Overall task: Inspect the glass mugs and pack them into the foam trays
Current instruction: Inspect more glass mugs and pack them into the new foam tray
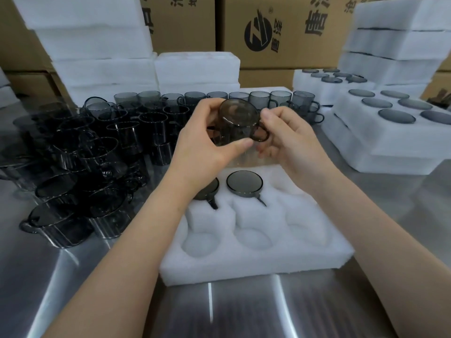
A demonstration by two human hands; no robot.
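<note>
I hold a smoky glass mug up over the table, its base turned towards me and its handle to the right. My left hand grips its body from the left and below. My right hand pinches it by the handle side. Below lies a white foam tray with round pockets. Two mugs sit upside down in its far pockets: one in plain view, the other partly hidden by my left wrist. The near pockets hold nothing.
Several dark glass mugs crowd the steel table on the left and in a row at the back. Filled foam trays are stacked at right. Foam stacks and cardboard boxes stand behind.
</note>
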